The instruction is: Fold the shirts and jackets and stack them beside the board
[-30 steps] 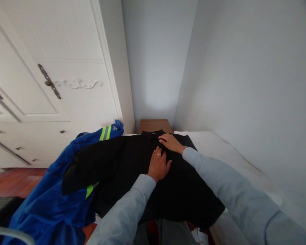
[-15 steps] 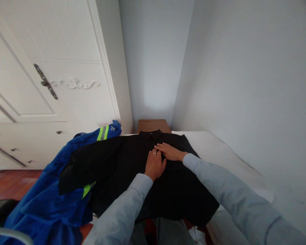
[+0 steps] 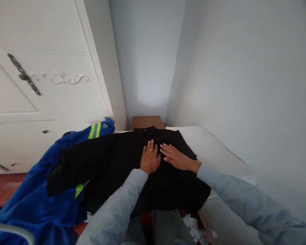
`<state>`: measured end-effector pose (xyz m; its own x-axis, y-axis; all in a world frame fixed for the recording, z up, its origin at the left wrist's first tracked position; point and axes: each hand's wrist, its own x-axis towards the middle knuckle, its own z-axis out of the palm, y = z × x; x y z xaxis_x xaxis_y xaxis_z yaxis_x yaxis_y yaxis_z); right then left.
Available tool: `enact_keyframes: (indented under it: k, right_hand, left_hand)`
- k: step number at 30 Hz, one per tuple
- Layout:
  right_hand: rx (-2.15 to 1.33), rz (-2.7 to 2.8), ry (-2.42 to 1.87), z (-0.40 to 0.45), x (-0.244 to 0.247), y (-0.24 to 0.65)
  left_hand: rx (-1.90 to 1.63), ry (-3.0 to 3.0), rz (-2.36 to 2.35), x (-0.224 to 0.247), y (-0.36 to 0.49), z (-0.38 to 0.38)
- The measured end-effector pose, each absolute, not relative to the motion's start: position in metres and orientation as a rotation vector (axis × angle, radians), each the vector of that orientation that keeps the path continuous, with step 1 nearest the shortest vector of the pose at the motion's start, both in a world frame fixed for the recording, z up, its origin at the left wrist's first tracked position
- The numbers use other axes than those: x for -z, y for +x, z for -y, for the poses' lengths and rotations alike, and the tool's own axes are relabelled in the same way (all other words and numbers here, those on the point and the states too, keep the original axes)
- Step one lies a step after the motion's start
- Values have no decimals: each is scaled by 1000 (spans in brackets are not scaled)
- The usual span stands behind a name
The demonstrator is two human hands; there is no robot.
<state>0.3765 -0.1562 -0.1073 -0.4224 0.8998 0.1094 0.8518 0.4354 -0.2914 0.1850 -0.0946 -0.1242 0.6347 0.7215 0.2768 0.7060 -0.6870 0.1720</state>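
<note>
A black collared shirt (image 3: 124, 156) lies spread out, its collar at the far edge and one sleeve stretched to the left. Flat on the shirt's upper front rests my left hand (image 3: 150, 158), a ring on one finger, fingers spread. Just to its right, my right hand (image 3: 177, 156) lies palm down on the cloth with fingers extended. The two hands are apart and neither holds anything. Beneath the black sleeve, a blue garment (image 3: 38, 197) with yellow-green and grey stripes hangs down at the left.
A white wardrobe (image 3: 66, 109) stands at the left. Behind the collar is a brown wooden surface (image 3: 148, 121) against the wall. White bedding (image 3: 206, 146) extends to the right. Crumpled white paper or cloth (image 3: 192, 227) lies low near my legs. A pale curved bar (image 3: 12, 229) crosses the lower left.
My hands were touching near the shirt's placket and have now moved apart, with the left hand's fingers straightened. The view has shifted slightly to the right.
</note>
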Motion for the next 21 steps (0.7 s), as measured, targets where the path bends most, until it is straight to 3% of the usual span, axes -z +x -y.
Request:
enact_keyframes:
  k: [6,14,21]
  right_hand:
    - [-500,2516,-1592,219,108,377]
    - [-133,2274,-1812,228,111,424]
    - [-117,2192,-1913,246,122,451]
  left_hand:
    - [-434,2783,-1238,123,187,95]
    - [-525,2737,-1196,127,187,92]
    - [-459,2777,-1244,129,187,91]
